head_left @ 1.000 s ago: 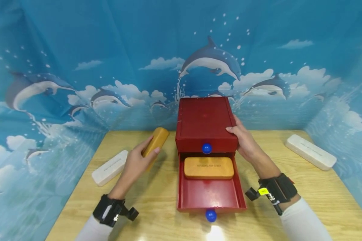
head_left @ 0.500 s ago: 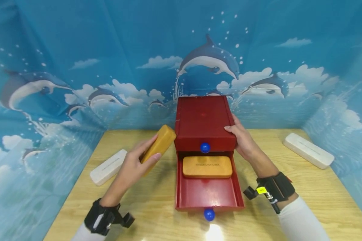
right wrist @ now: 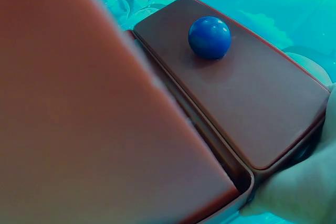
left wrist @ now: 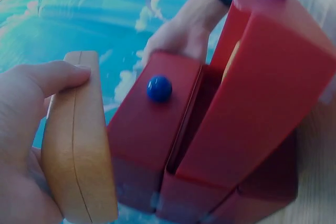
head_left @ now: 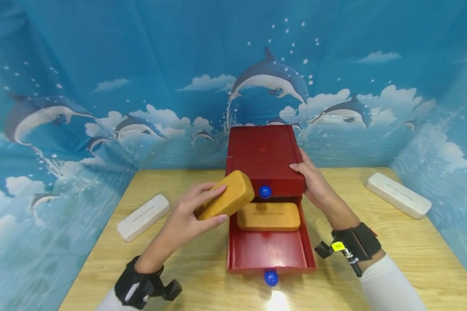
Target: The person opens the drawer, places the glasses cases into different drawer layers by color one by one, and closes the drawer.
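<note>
Blue dolphin-print backdrop (head_left: 171, 52) behind pale wooden table (head_left: 202, 268). Red drawer box (head_left: 262, 149): upper drawer (head_left: 286, 188) closed, lower drawer (head_left: 270, 255) pulled out. Right hand (head_left: 317, 183) grips box's right side, thumb over top edge. Left hand (head_left: 188, 214) pinches orange-tan case (head_left: 233, 193) between thumb and fingers, tilted, raised, near box's left front corner. Second orange-tan case (head_left: 272, 217) lies in back of lower drawer. White case (head_left: 144, 217) at left on table, another white case (head_left: 398, 195) at right. Blue ball knob (head_left: 265, 191) on each drawer front.
</note>
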`<state>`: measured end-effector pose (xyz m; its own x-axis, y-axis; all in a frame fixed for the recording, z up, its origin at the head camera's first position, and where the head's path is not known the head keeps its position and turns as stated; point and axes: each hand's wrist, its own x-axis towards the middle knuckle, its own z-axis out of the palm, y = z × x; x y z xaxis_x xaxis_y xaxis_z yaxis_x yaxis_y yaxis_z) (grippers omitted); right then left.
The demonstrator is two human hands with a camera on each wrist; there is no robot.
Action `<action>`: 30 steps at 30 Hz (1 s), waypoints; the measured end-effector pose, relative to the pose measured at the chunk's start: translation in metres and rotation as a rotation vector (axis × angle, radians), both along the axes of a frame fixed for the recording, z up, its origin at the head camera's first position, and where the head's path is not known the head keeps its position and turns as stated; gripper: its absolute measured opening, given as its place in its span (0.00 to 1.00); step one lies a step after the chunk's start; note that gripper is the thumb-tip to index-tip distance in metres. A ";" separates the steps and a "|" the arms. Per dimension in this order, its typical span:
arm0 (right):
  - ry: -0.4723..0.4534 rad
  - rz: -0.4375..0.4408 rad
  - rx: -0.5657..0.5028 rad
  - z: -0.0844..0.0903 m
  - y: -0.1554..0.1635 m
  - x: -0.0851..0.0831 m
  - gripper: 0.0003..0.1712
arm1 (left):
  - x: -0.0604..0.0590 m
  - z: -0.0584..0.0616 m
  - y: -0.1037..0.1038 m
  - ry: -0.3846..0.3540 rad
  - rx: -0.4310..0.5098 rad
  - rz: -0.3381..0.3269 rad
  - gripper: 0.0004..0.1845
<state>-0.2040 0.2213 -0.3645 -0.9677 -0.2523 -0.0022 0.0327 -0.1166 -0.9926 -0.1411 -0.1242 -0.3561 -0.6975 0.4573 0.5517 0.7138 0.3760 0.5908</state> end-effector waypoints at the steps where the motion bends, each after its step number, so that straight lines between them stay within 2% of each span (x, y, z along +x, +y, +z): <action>1: 0.001 0.001 -0.003 0.000 0.000 0.000 0.42 | 0.001 0.000 0.004 -0.001 -0.006 -0.018 0.36; 10: 0.007 -0.002 -0.008 0.000 -0.001 0.000 0.42 | 0.009 0.003 0.040 -0.045 -0.082 -0.144 0.34; 14: 0.002 -0.003 -0.005 0.000 -0.001 0.000 0.42 | 0.013 0.006 0.052 -0.095 -0.122 -0.181 0.34; 19: 0.003 -0.007 0.007 0.000 -0.001 0.002 0.41 | 0.015 0.007 0.064 -0.129 -0.156 -0.209 0.38; 23: 0.008 -0.003 0.013 -0.001 0.000 0.002 0.41 | 0.015 0.003 0.069 -0.138 -0.182 -0.217 0.42; 30: 0.018 0.000 0.014 0.000 -0.001 0.001 0.41 | 0.017 -0.003 0.076 -0.146 -0.262 -0.241 0.42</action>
<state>-0.2028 0.2207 -0.3649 -0.9675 -0.2525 0.0114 0.0151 -0.1028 -0.9946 -0.1244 -0.0483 -0.3588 -0.6152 0.7303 0.2970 0.7155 0.3590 0.5994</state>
